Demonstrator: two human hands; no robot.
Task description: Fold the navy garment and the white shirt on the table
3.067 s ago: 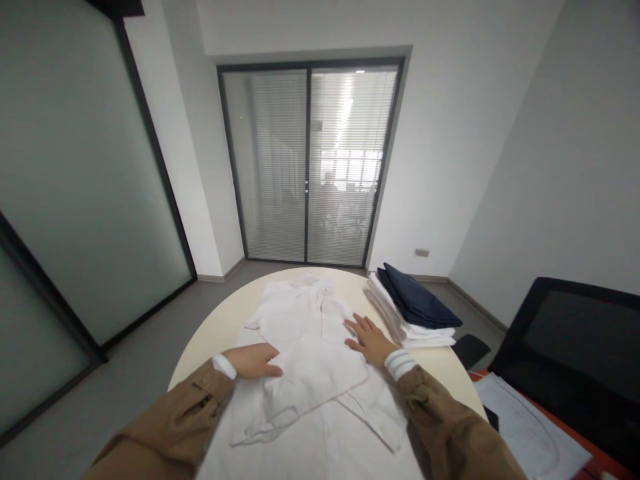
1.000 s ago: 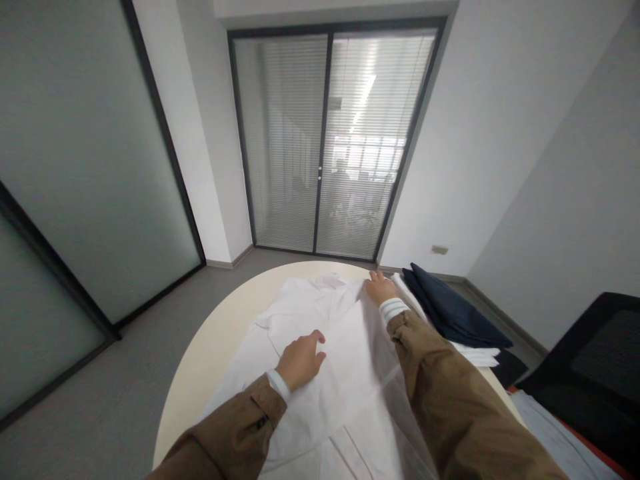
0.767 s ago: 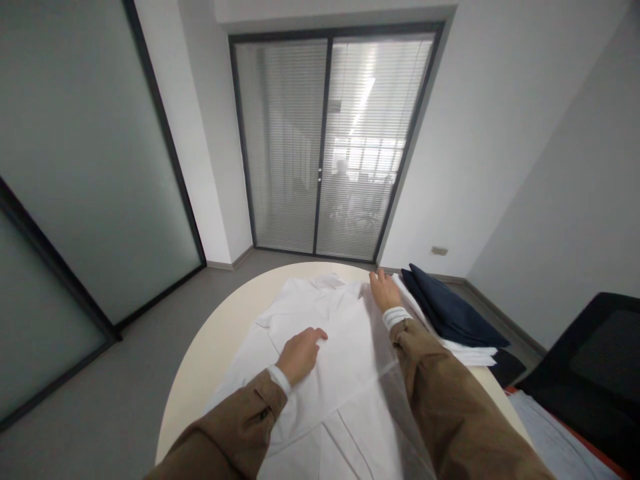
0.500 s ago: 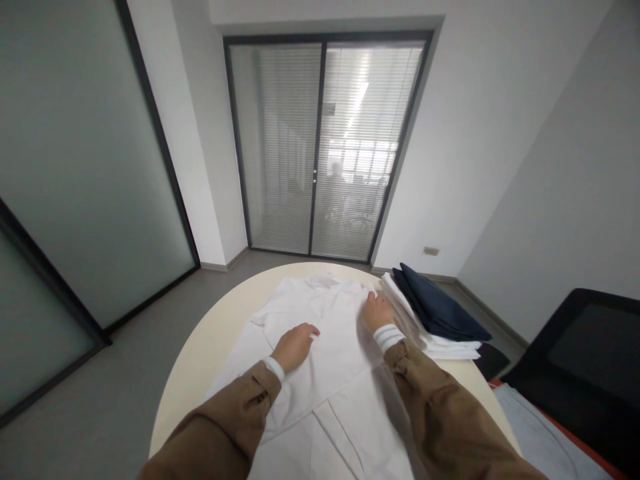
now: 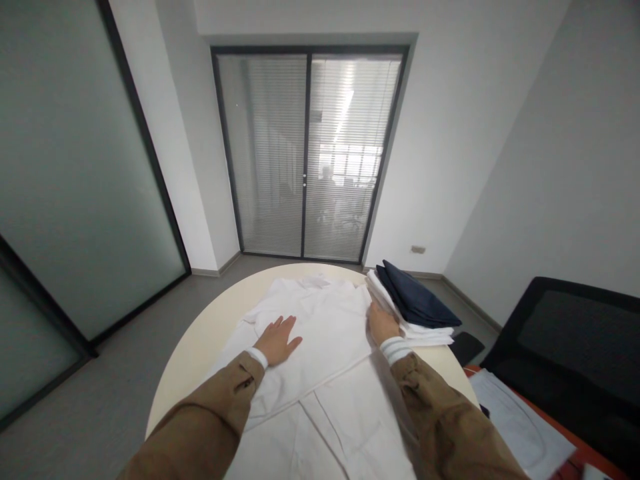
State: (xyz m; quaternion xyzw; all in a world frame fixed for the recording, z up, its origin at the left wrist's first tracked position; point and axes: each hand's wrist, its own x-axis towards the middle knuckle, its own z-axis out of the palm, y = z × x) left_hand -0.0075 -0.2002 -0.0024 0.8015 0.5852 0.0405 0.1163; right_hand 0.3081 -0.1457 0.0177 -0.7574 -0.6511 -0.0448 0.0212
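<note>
A white shirt (image 5: 325,320) lies spread out on a round cream table (image 5: 210,333), collar at the far end. My left hand (image 5: 279,339) rests flat on the shirt's left half, fingers apart. At the shirt's right edge, my right hand (image 5: 383,325) presses down on the cloth, right beside a stack of folded clothes (image 5: 415,310). Both arms are in brown sleeves with white striped cuffs. Neither hand holds anything.
The folded stack has white pieces below and a dark navy one on top, at the table's right rim. A black chair (image 5: 565,360) stands at the right, with pale cloth (image 5: 520,427) on a red surface below it. Glass doors with blinds (image 5: 305,153) are ahead.
My right hand has drawn back from the collar area down the shirt's right edge. My left hand has slid left and spread flat. The shirt lies smoother than three seconds ago.
</note>
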